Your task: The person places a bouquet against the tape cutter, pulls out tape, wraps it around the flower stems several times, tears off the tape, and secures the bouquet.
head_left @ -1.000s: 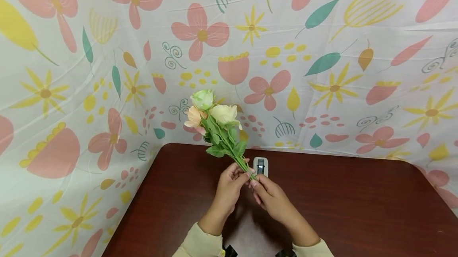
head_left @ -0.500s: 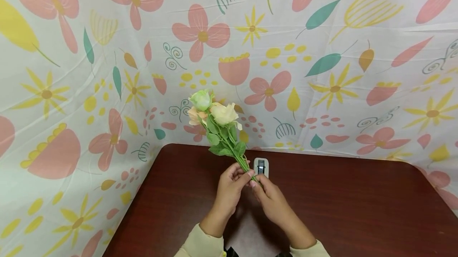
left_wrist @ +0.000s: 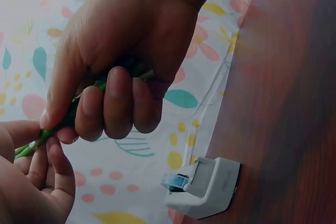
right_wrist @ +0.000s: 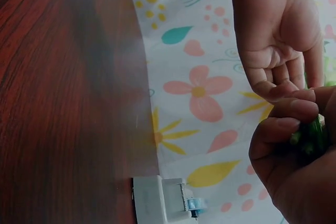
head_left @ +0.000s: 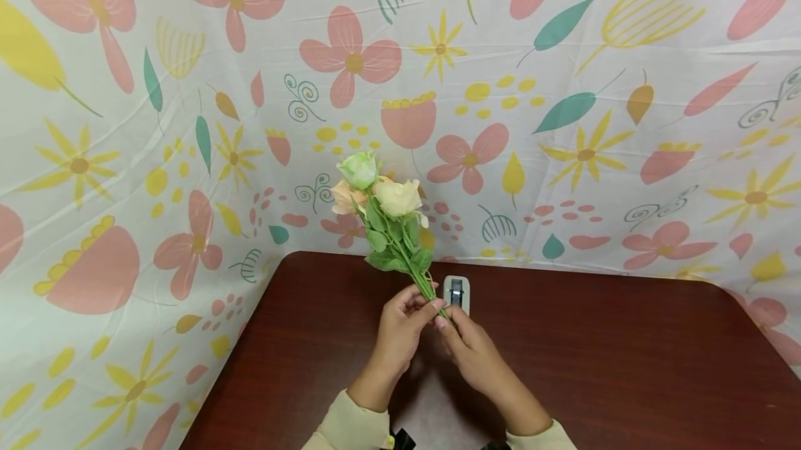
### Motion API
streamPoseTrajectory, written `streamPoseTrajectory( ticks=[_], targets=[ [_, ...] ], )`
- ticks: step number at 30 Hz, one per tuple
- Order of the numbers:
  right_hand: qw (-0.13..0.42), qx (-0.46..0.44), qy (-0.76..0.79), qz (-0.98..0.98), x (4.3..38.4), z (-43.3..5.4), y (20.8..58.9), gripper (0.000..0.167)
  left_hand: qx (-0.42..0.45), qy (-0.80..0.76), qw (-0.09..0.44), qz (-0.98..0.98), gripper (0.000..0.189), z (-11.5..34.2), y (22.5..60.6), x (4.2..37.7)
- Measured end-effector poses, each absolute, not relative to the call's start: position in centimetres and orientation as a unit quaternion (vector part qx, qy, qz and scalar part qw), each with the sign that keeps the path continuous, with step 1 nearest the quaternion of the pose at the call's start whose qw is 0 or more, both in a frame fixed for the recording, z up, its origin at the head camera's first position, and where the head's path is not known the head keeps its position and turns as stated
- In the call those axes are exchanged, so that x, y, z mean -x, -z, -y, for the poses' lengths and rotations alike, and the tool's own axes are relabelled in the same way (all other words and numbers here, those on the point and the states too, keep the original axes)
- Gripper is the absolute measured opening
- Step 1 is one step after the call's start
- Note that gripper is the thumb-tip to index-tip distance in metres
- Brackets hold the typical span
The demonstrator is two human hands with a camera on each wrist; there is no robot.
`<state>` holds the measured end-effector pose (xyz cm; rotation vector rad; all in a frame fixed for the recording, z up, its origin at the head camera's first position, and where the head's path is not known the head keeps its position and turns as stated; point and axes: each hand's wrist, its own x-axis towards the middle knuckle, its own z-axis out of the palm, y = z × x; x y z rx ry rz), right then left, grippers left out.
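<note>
A small bunch of roses [head_left: 400,198] leans up and to the left over the table, with one pale green, one peach and one cream bloom above green leaves. My left hand [head_left: 398,335] pinches the stems [head_left: 421,282] below the leaves between thumb and fingers. Close beside it, my right hand [head_left: 478,352] grips the lower ends of the same stems. In the left wrist view the right hand [left_wrist: 123,72] has its fingers curled round the stems. Cut stem ends [right_wrist: 302,139] show inside that grip in the right wrist view, where the left hand [right_wrist: 278,35] is above.
Just behind the hands stands a white tape dispenser [head_left: 457,290] on the dark red-brown table [head_left: 594,352]. A flower-printed cloth [head_left: 563,53] hangs along the back and left sides of the table.
The flower heads have turned a little and shifted slightly right. The right hand has moved slightly left, its fingers closer round the stem ends. The left hand has stayed nearly in place.
</note>
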<state>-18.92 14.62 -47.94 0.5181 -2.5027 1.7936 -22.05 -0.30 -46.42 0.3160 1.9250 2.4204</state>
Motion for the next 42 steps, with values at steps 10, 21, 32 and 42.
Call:
streamPoseTrajectory(
  ticks=[10, 21, 32, 42],
  targets=[
    [-0.001, -0.173, -0.565, 0.807, 19.1, -14.6, 48.2, 0.024, -0.118, -0.766, 0.024, -0.631, 0.03, 0.5, 46.5, 21.9],
    [0.086, -0.156, -0.582, 0.794, 19.5, -15.4, 47.9, 0.031, -0.125, -0.748, 0.029, -0.651, 0.031, 0.5, 46.9, 21.8],
    [0.063, -0.076, -0.585, 0.805, 19.4, -16.8, 47.0, 0.044, -0.179, -0.674, 0.069, -0.714, 0.024, 0.1, 47.1, 21.3],
    [0.088, -0.077, -0.629, 0.768, 19.5, -18.0, 46.4, 0.042, -0.213, -0.637, 0.104, -0.733, 0.022, -0.6, 47.1, 20.9]
  ],
)
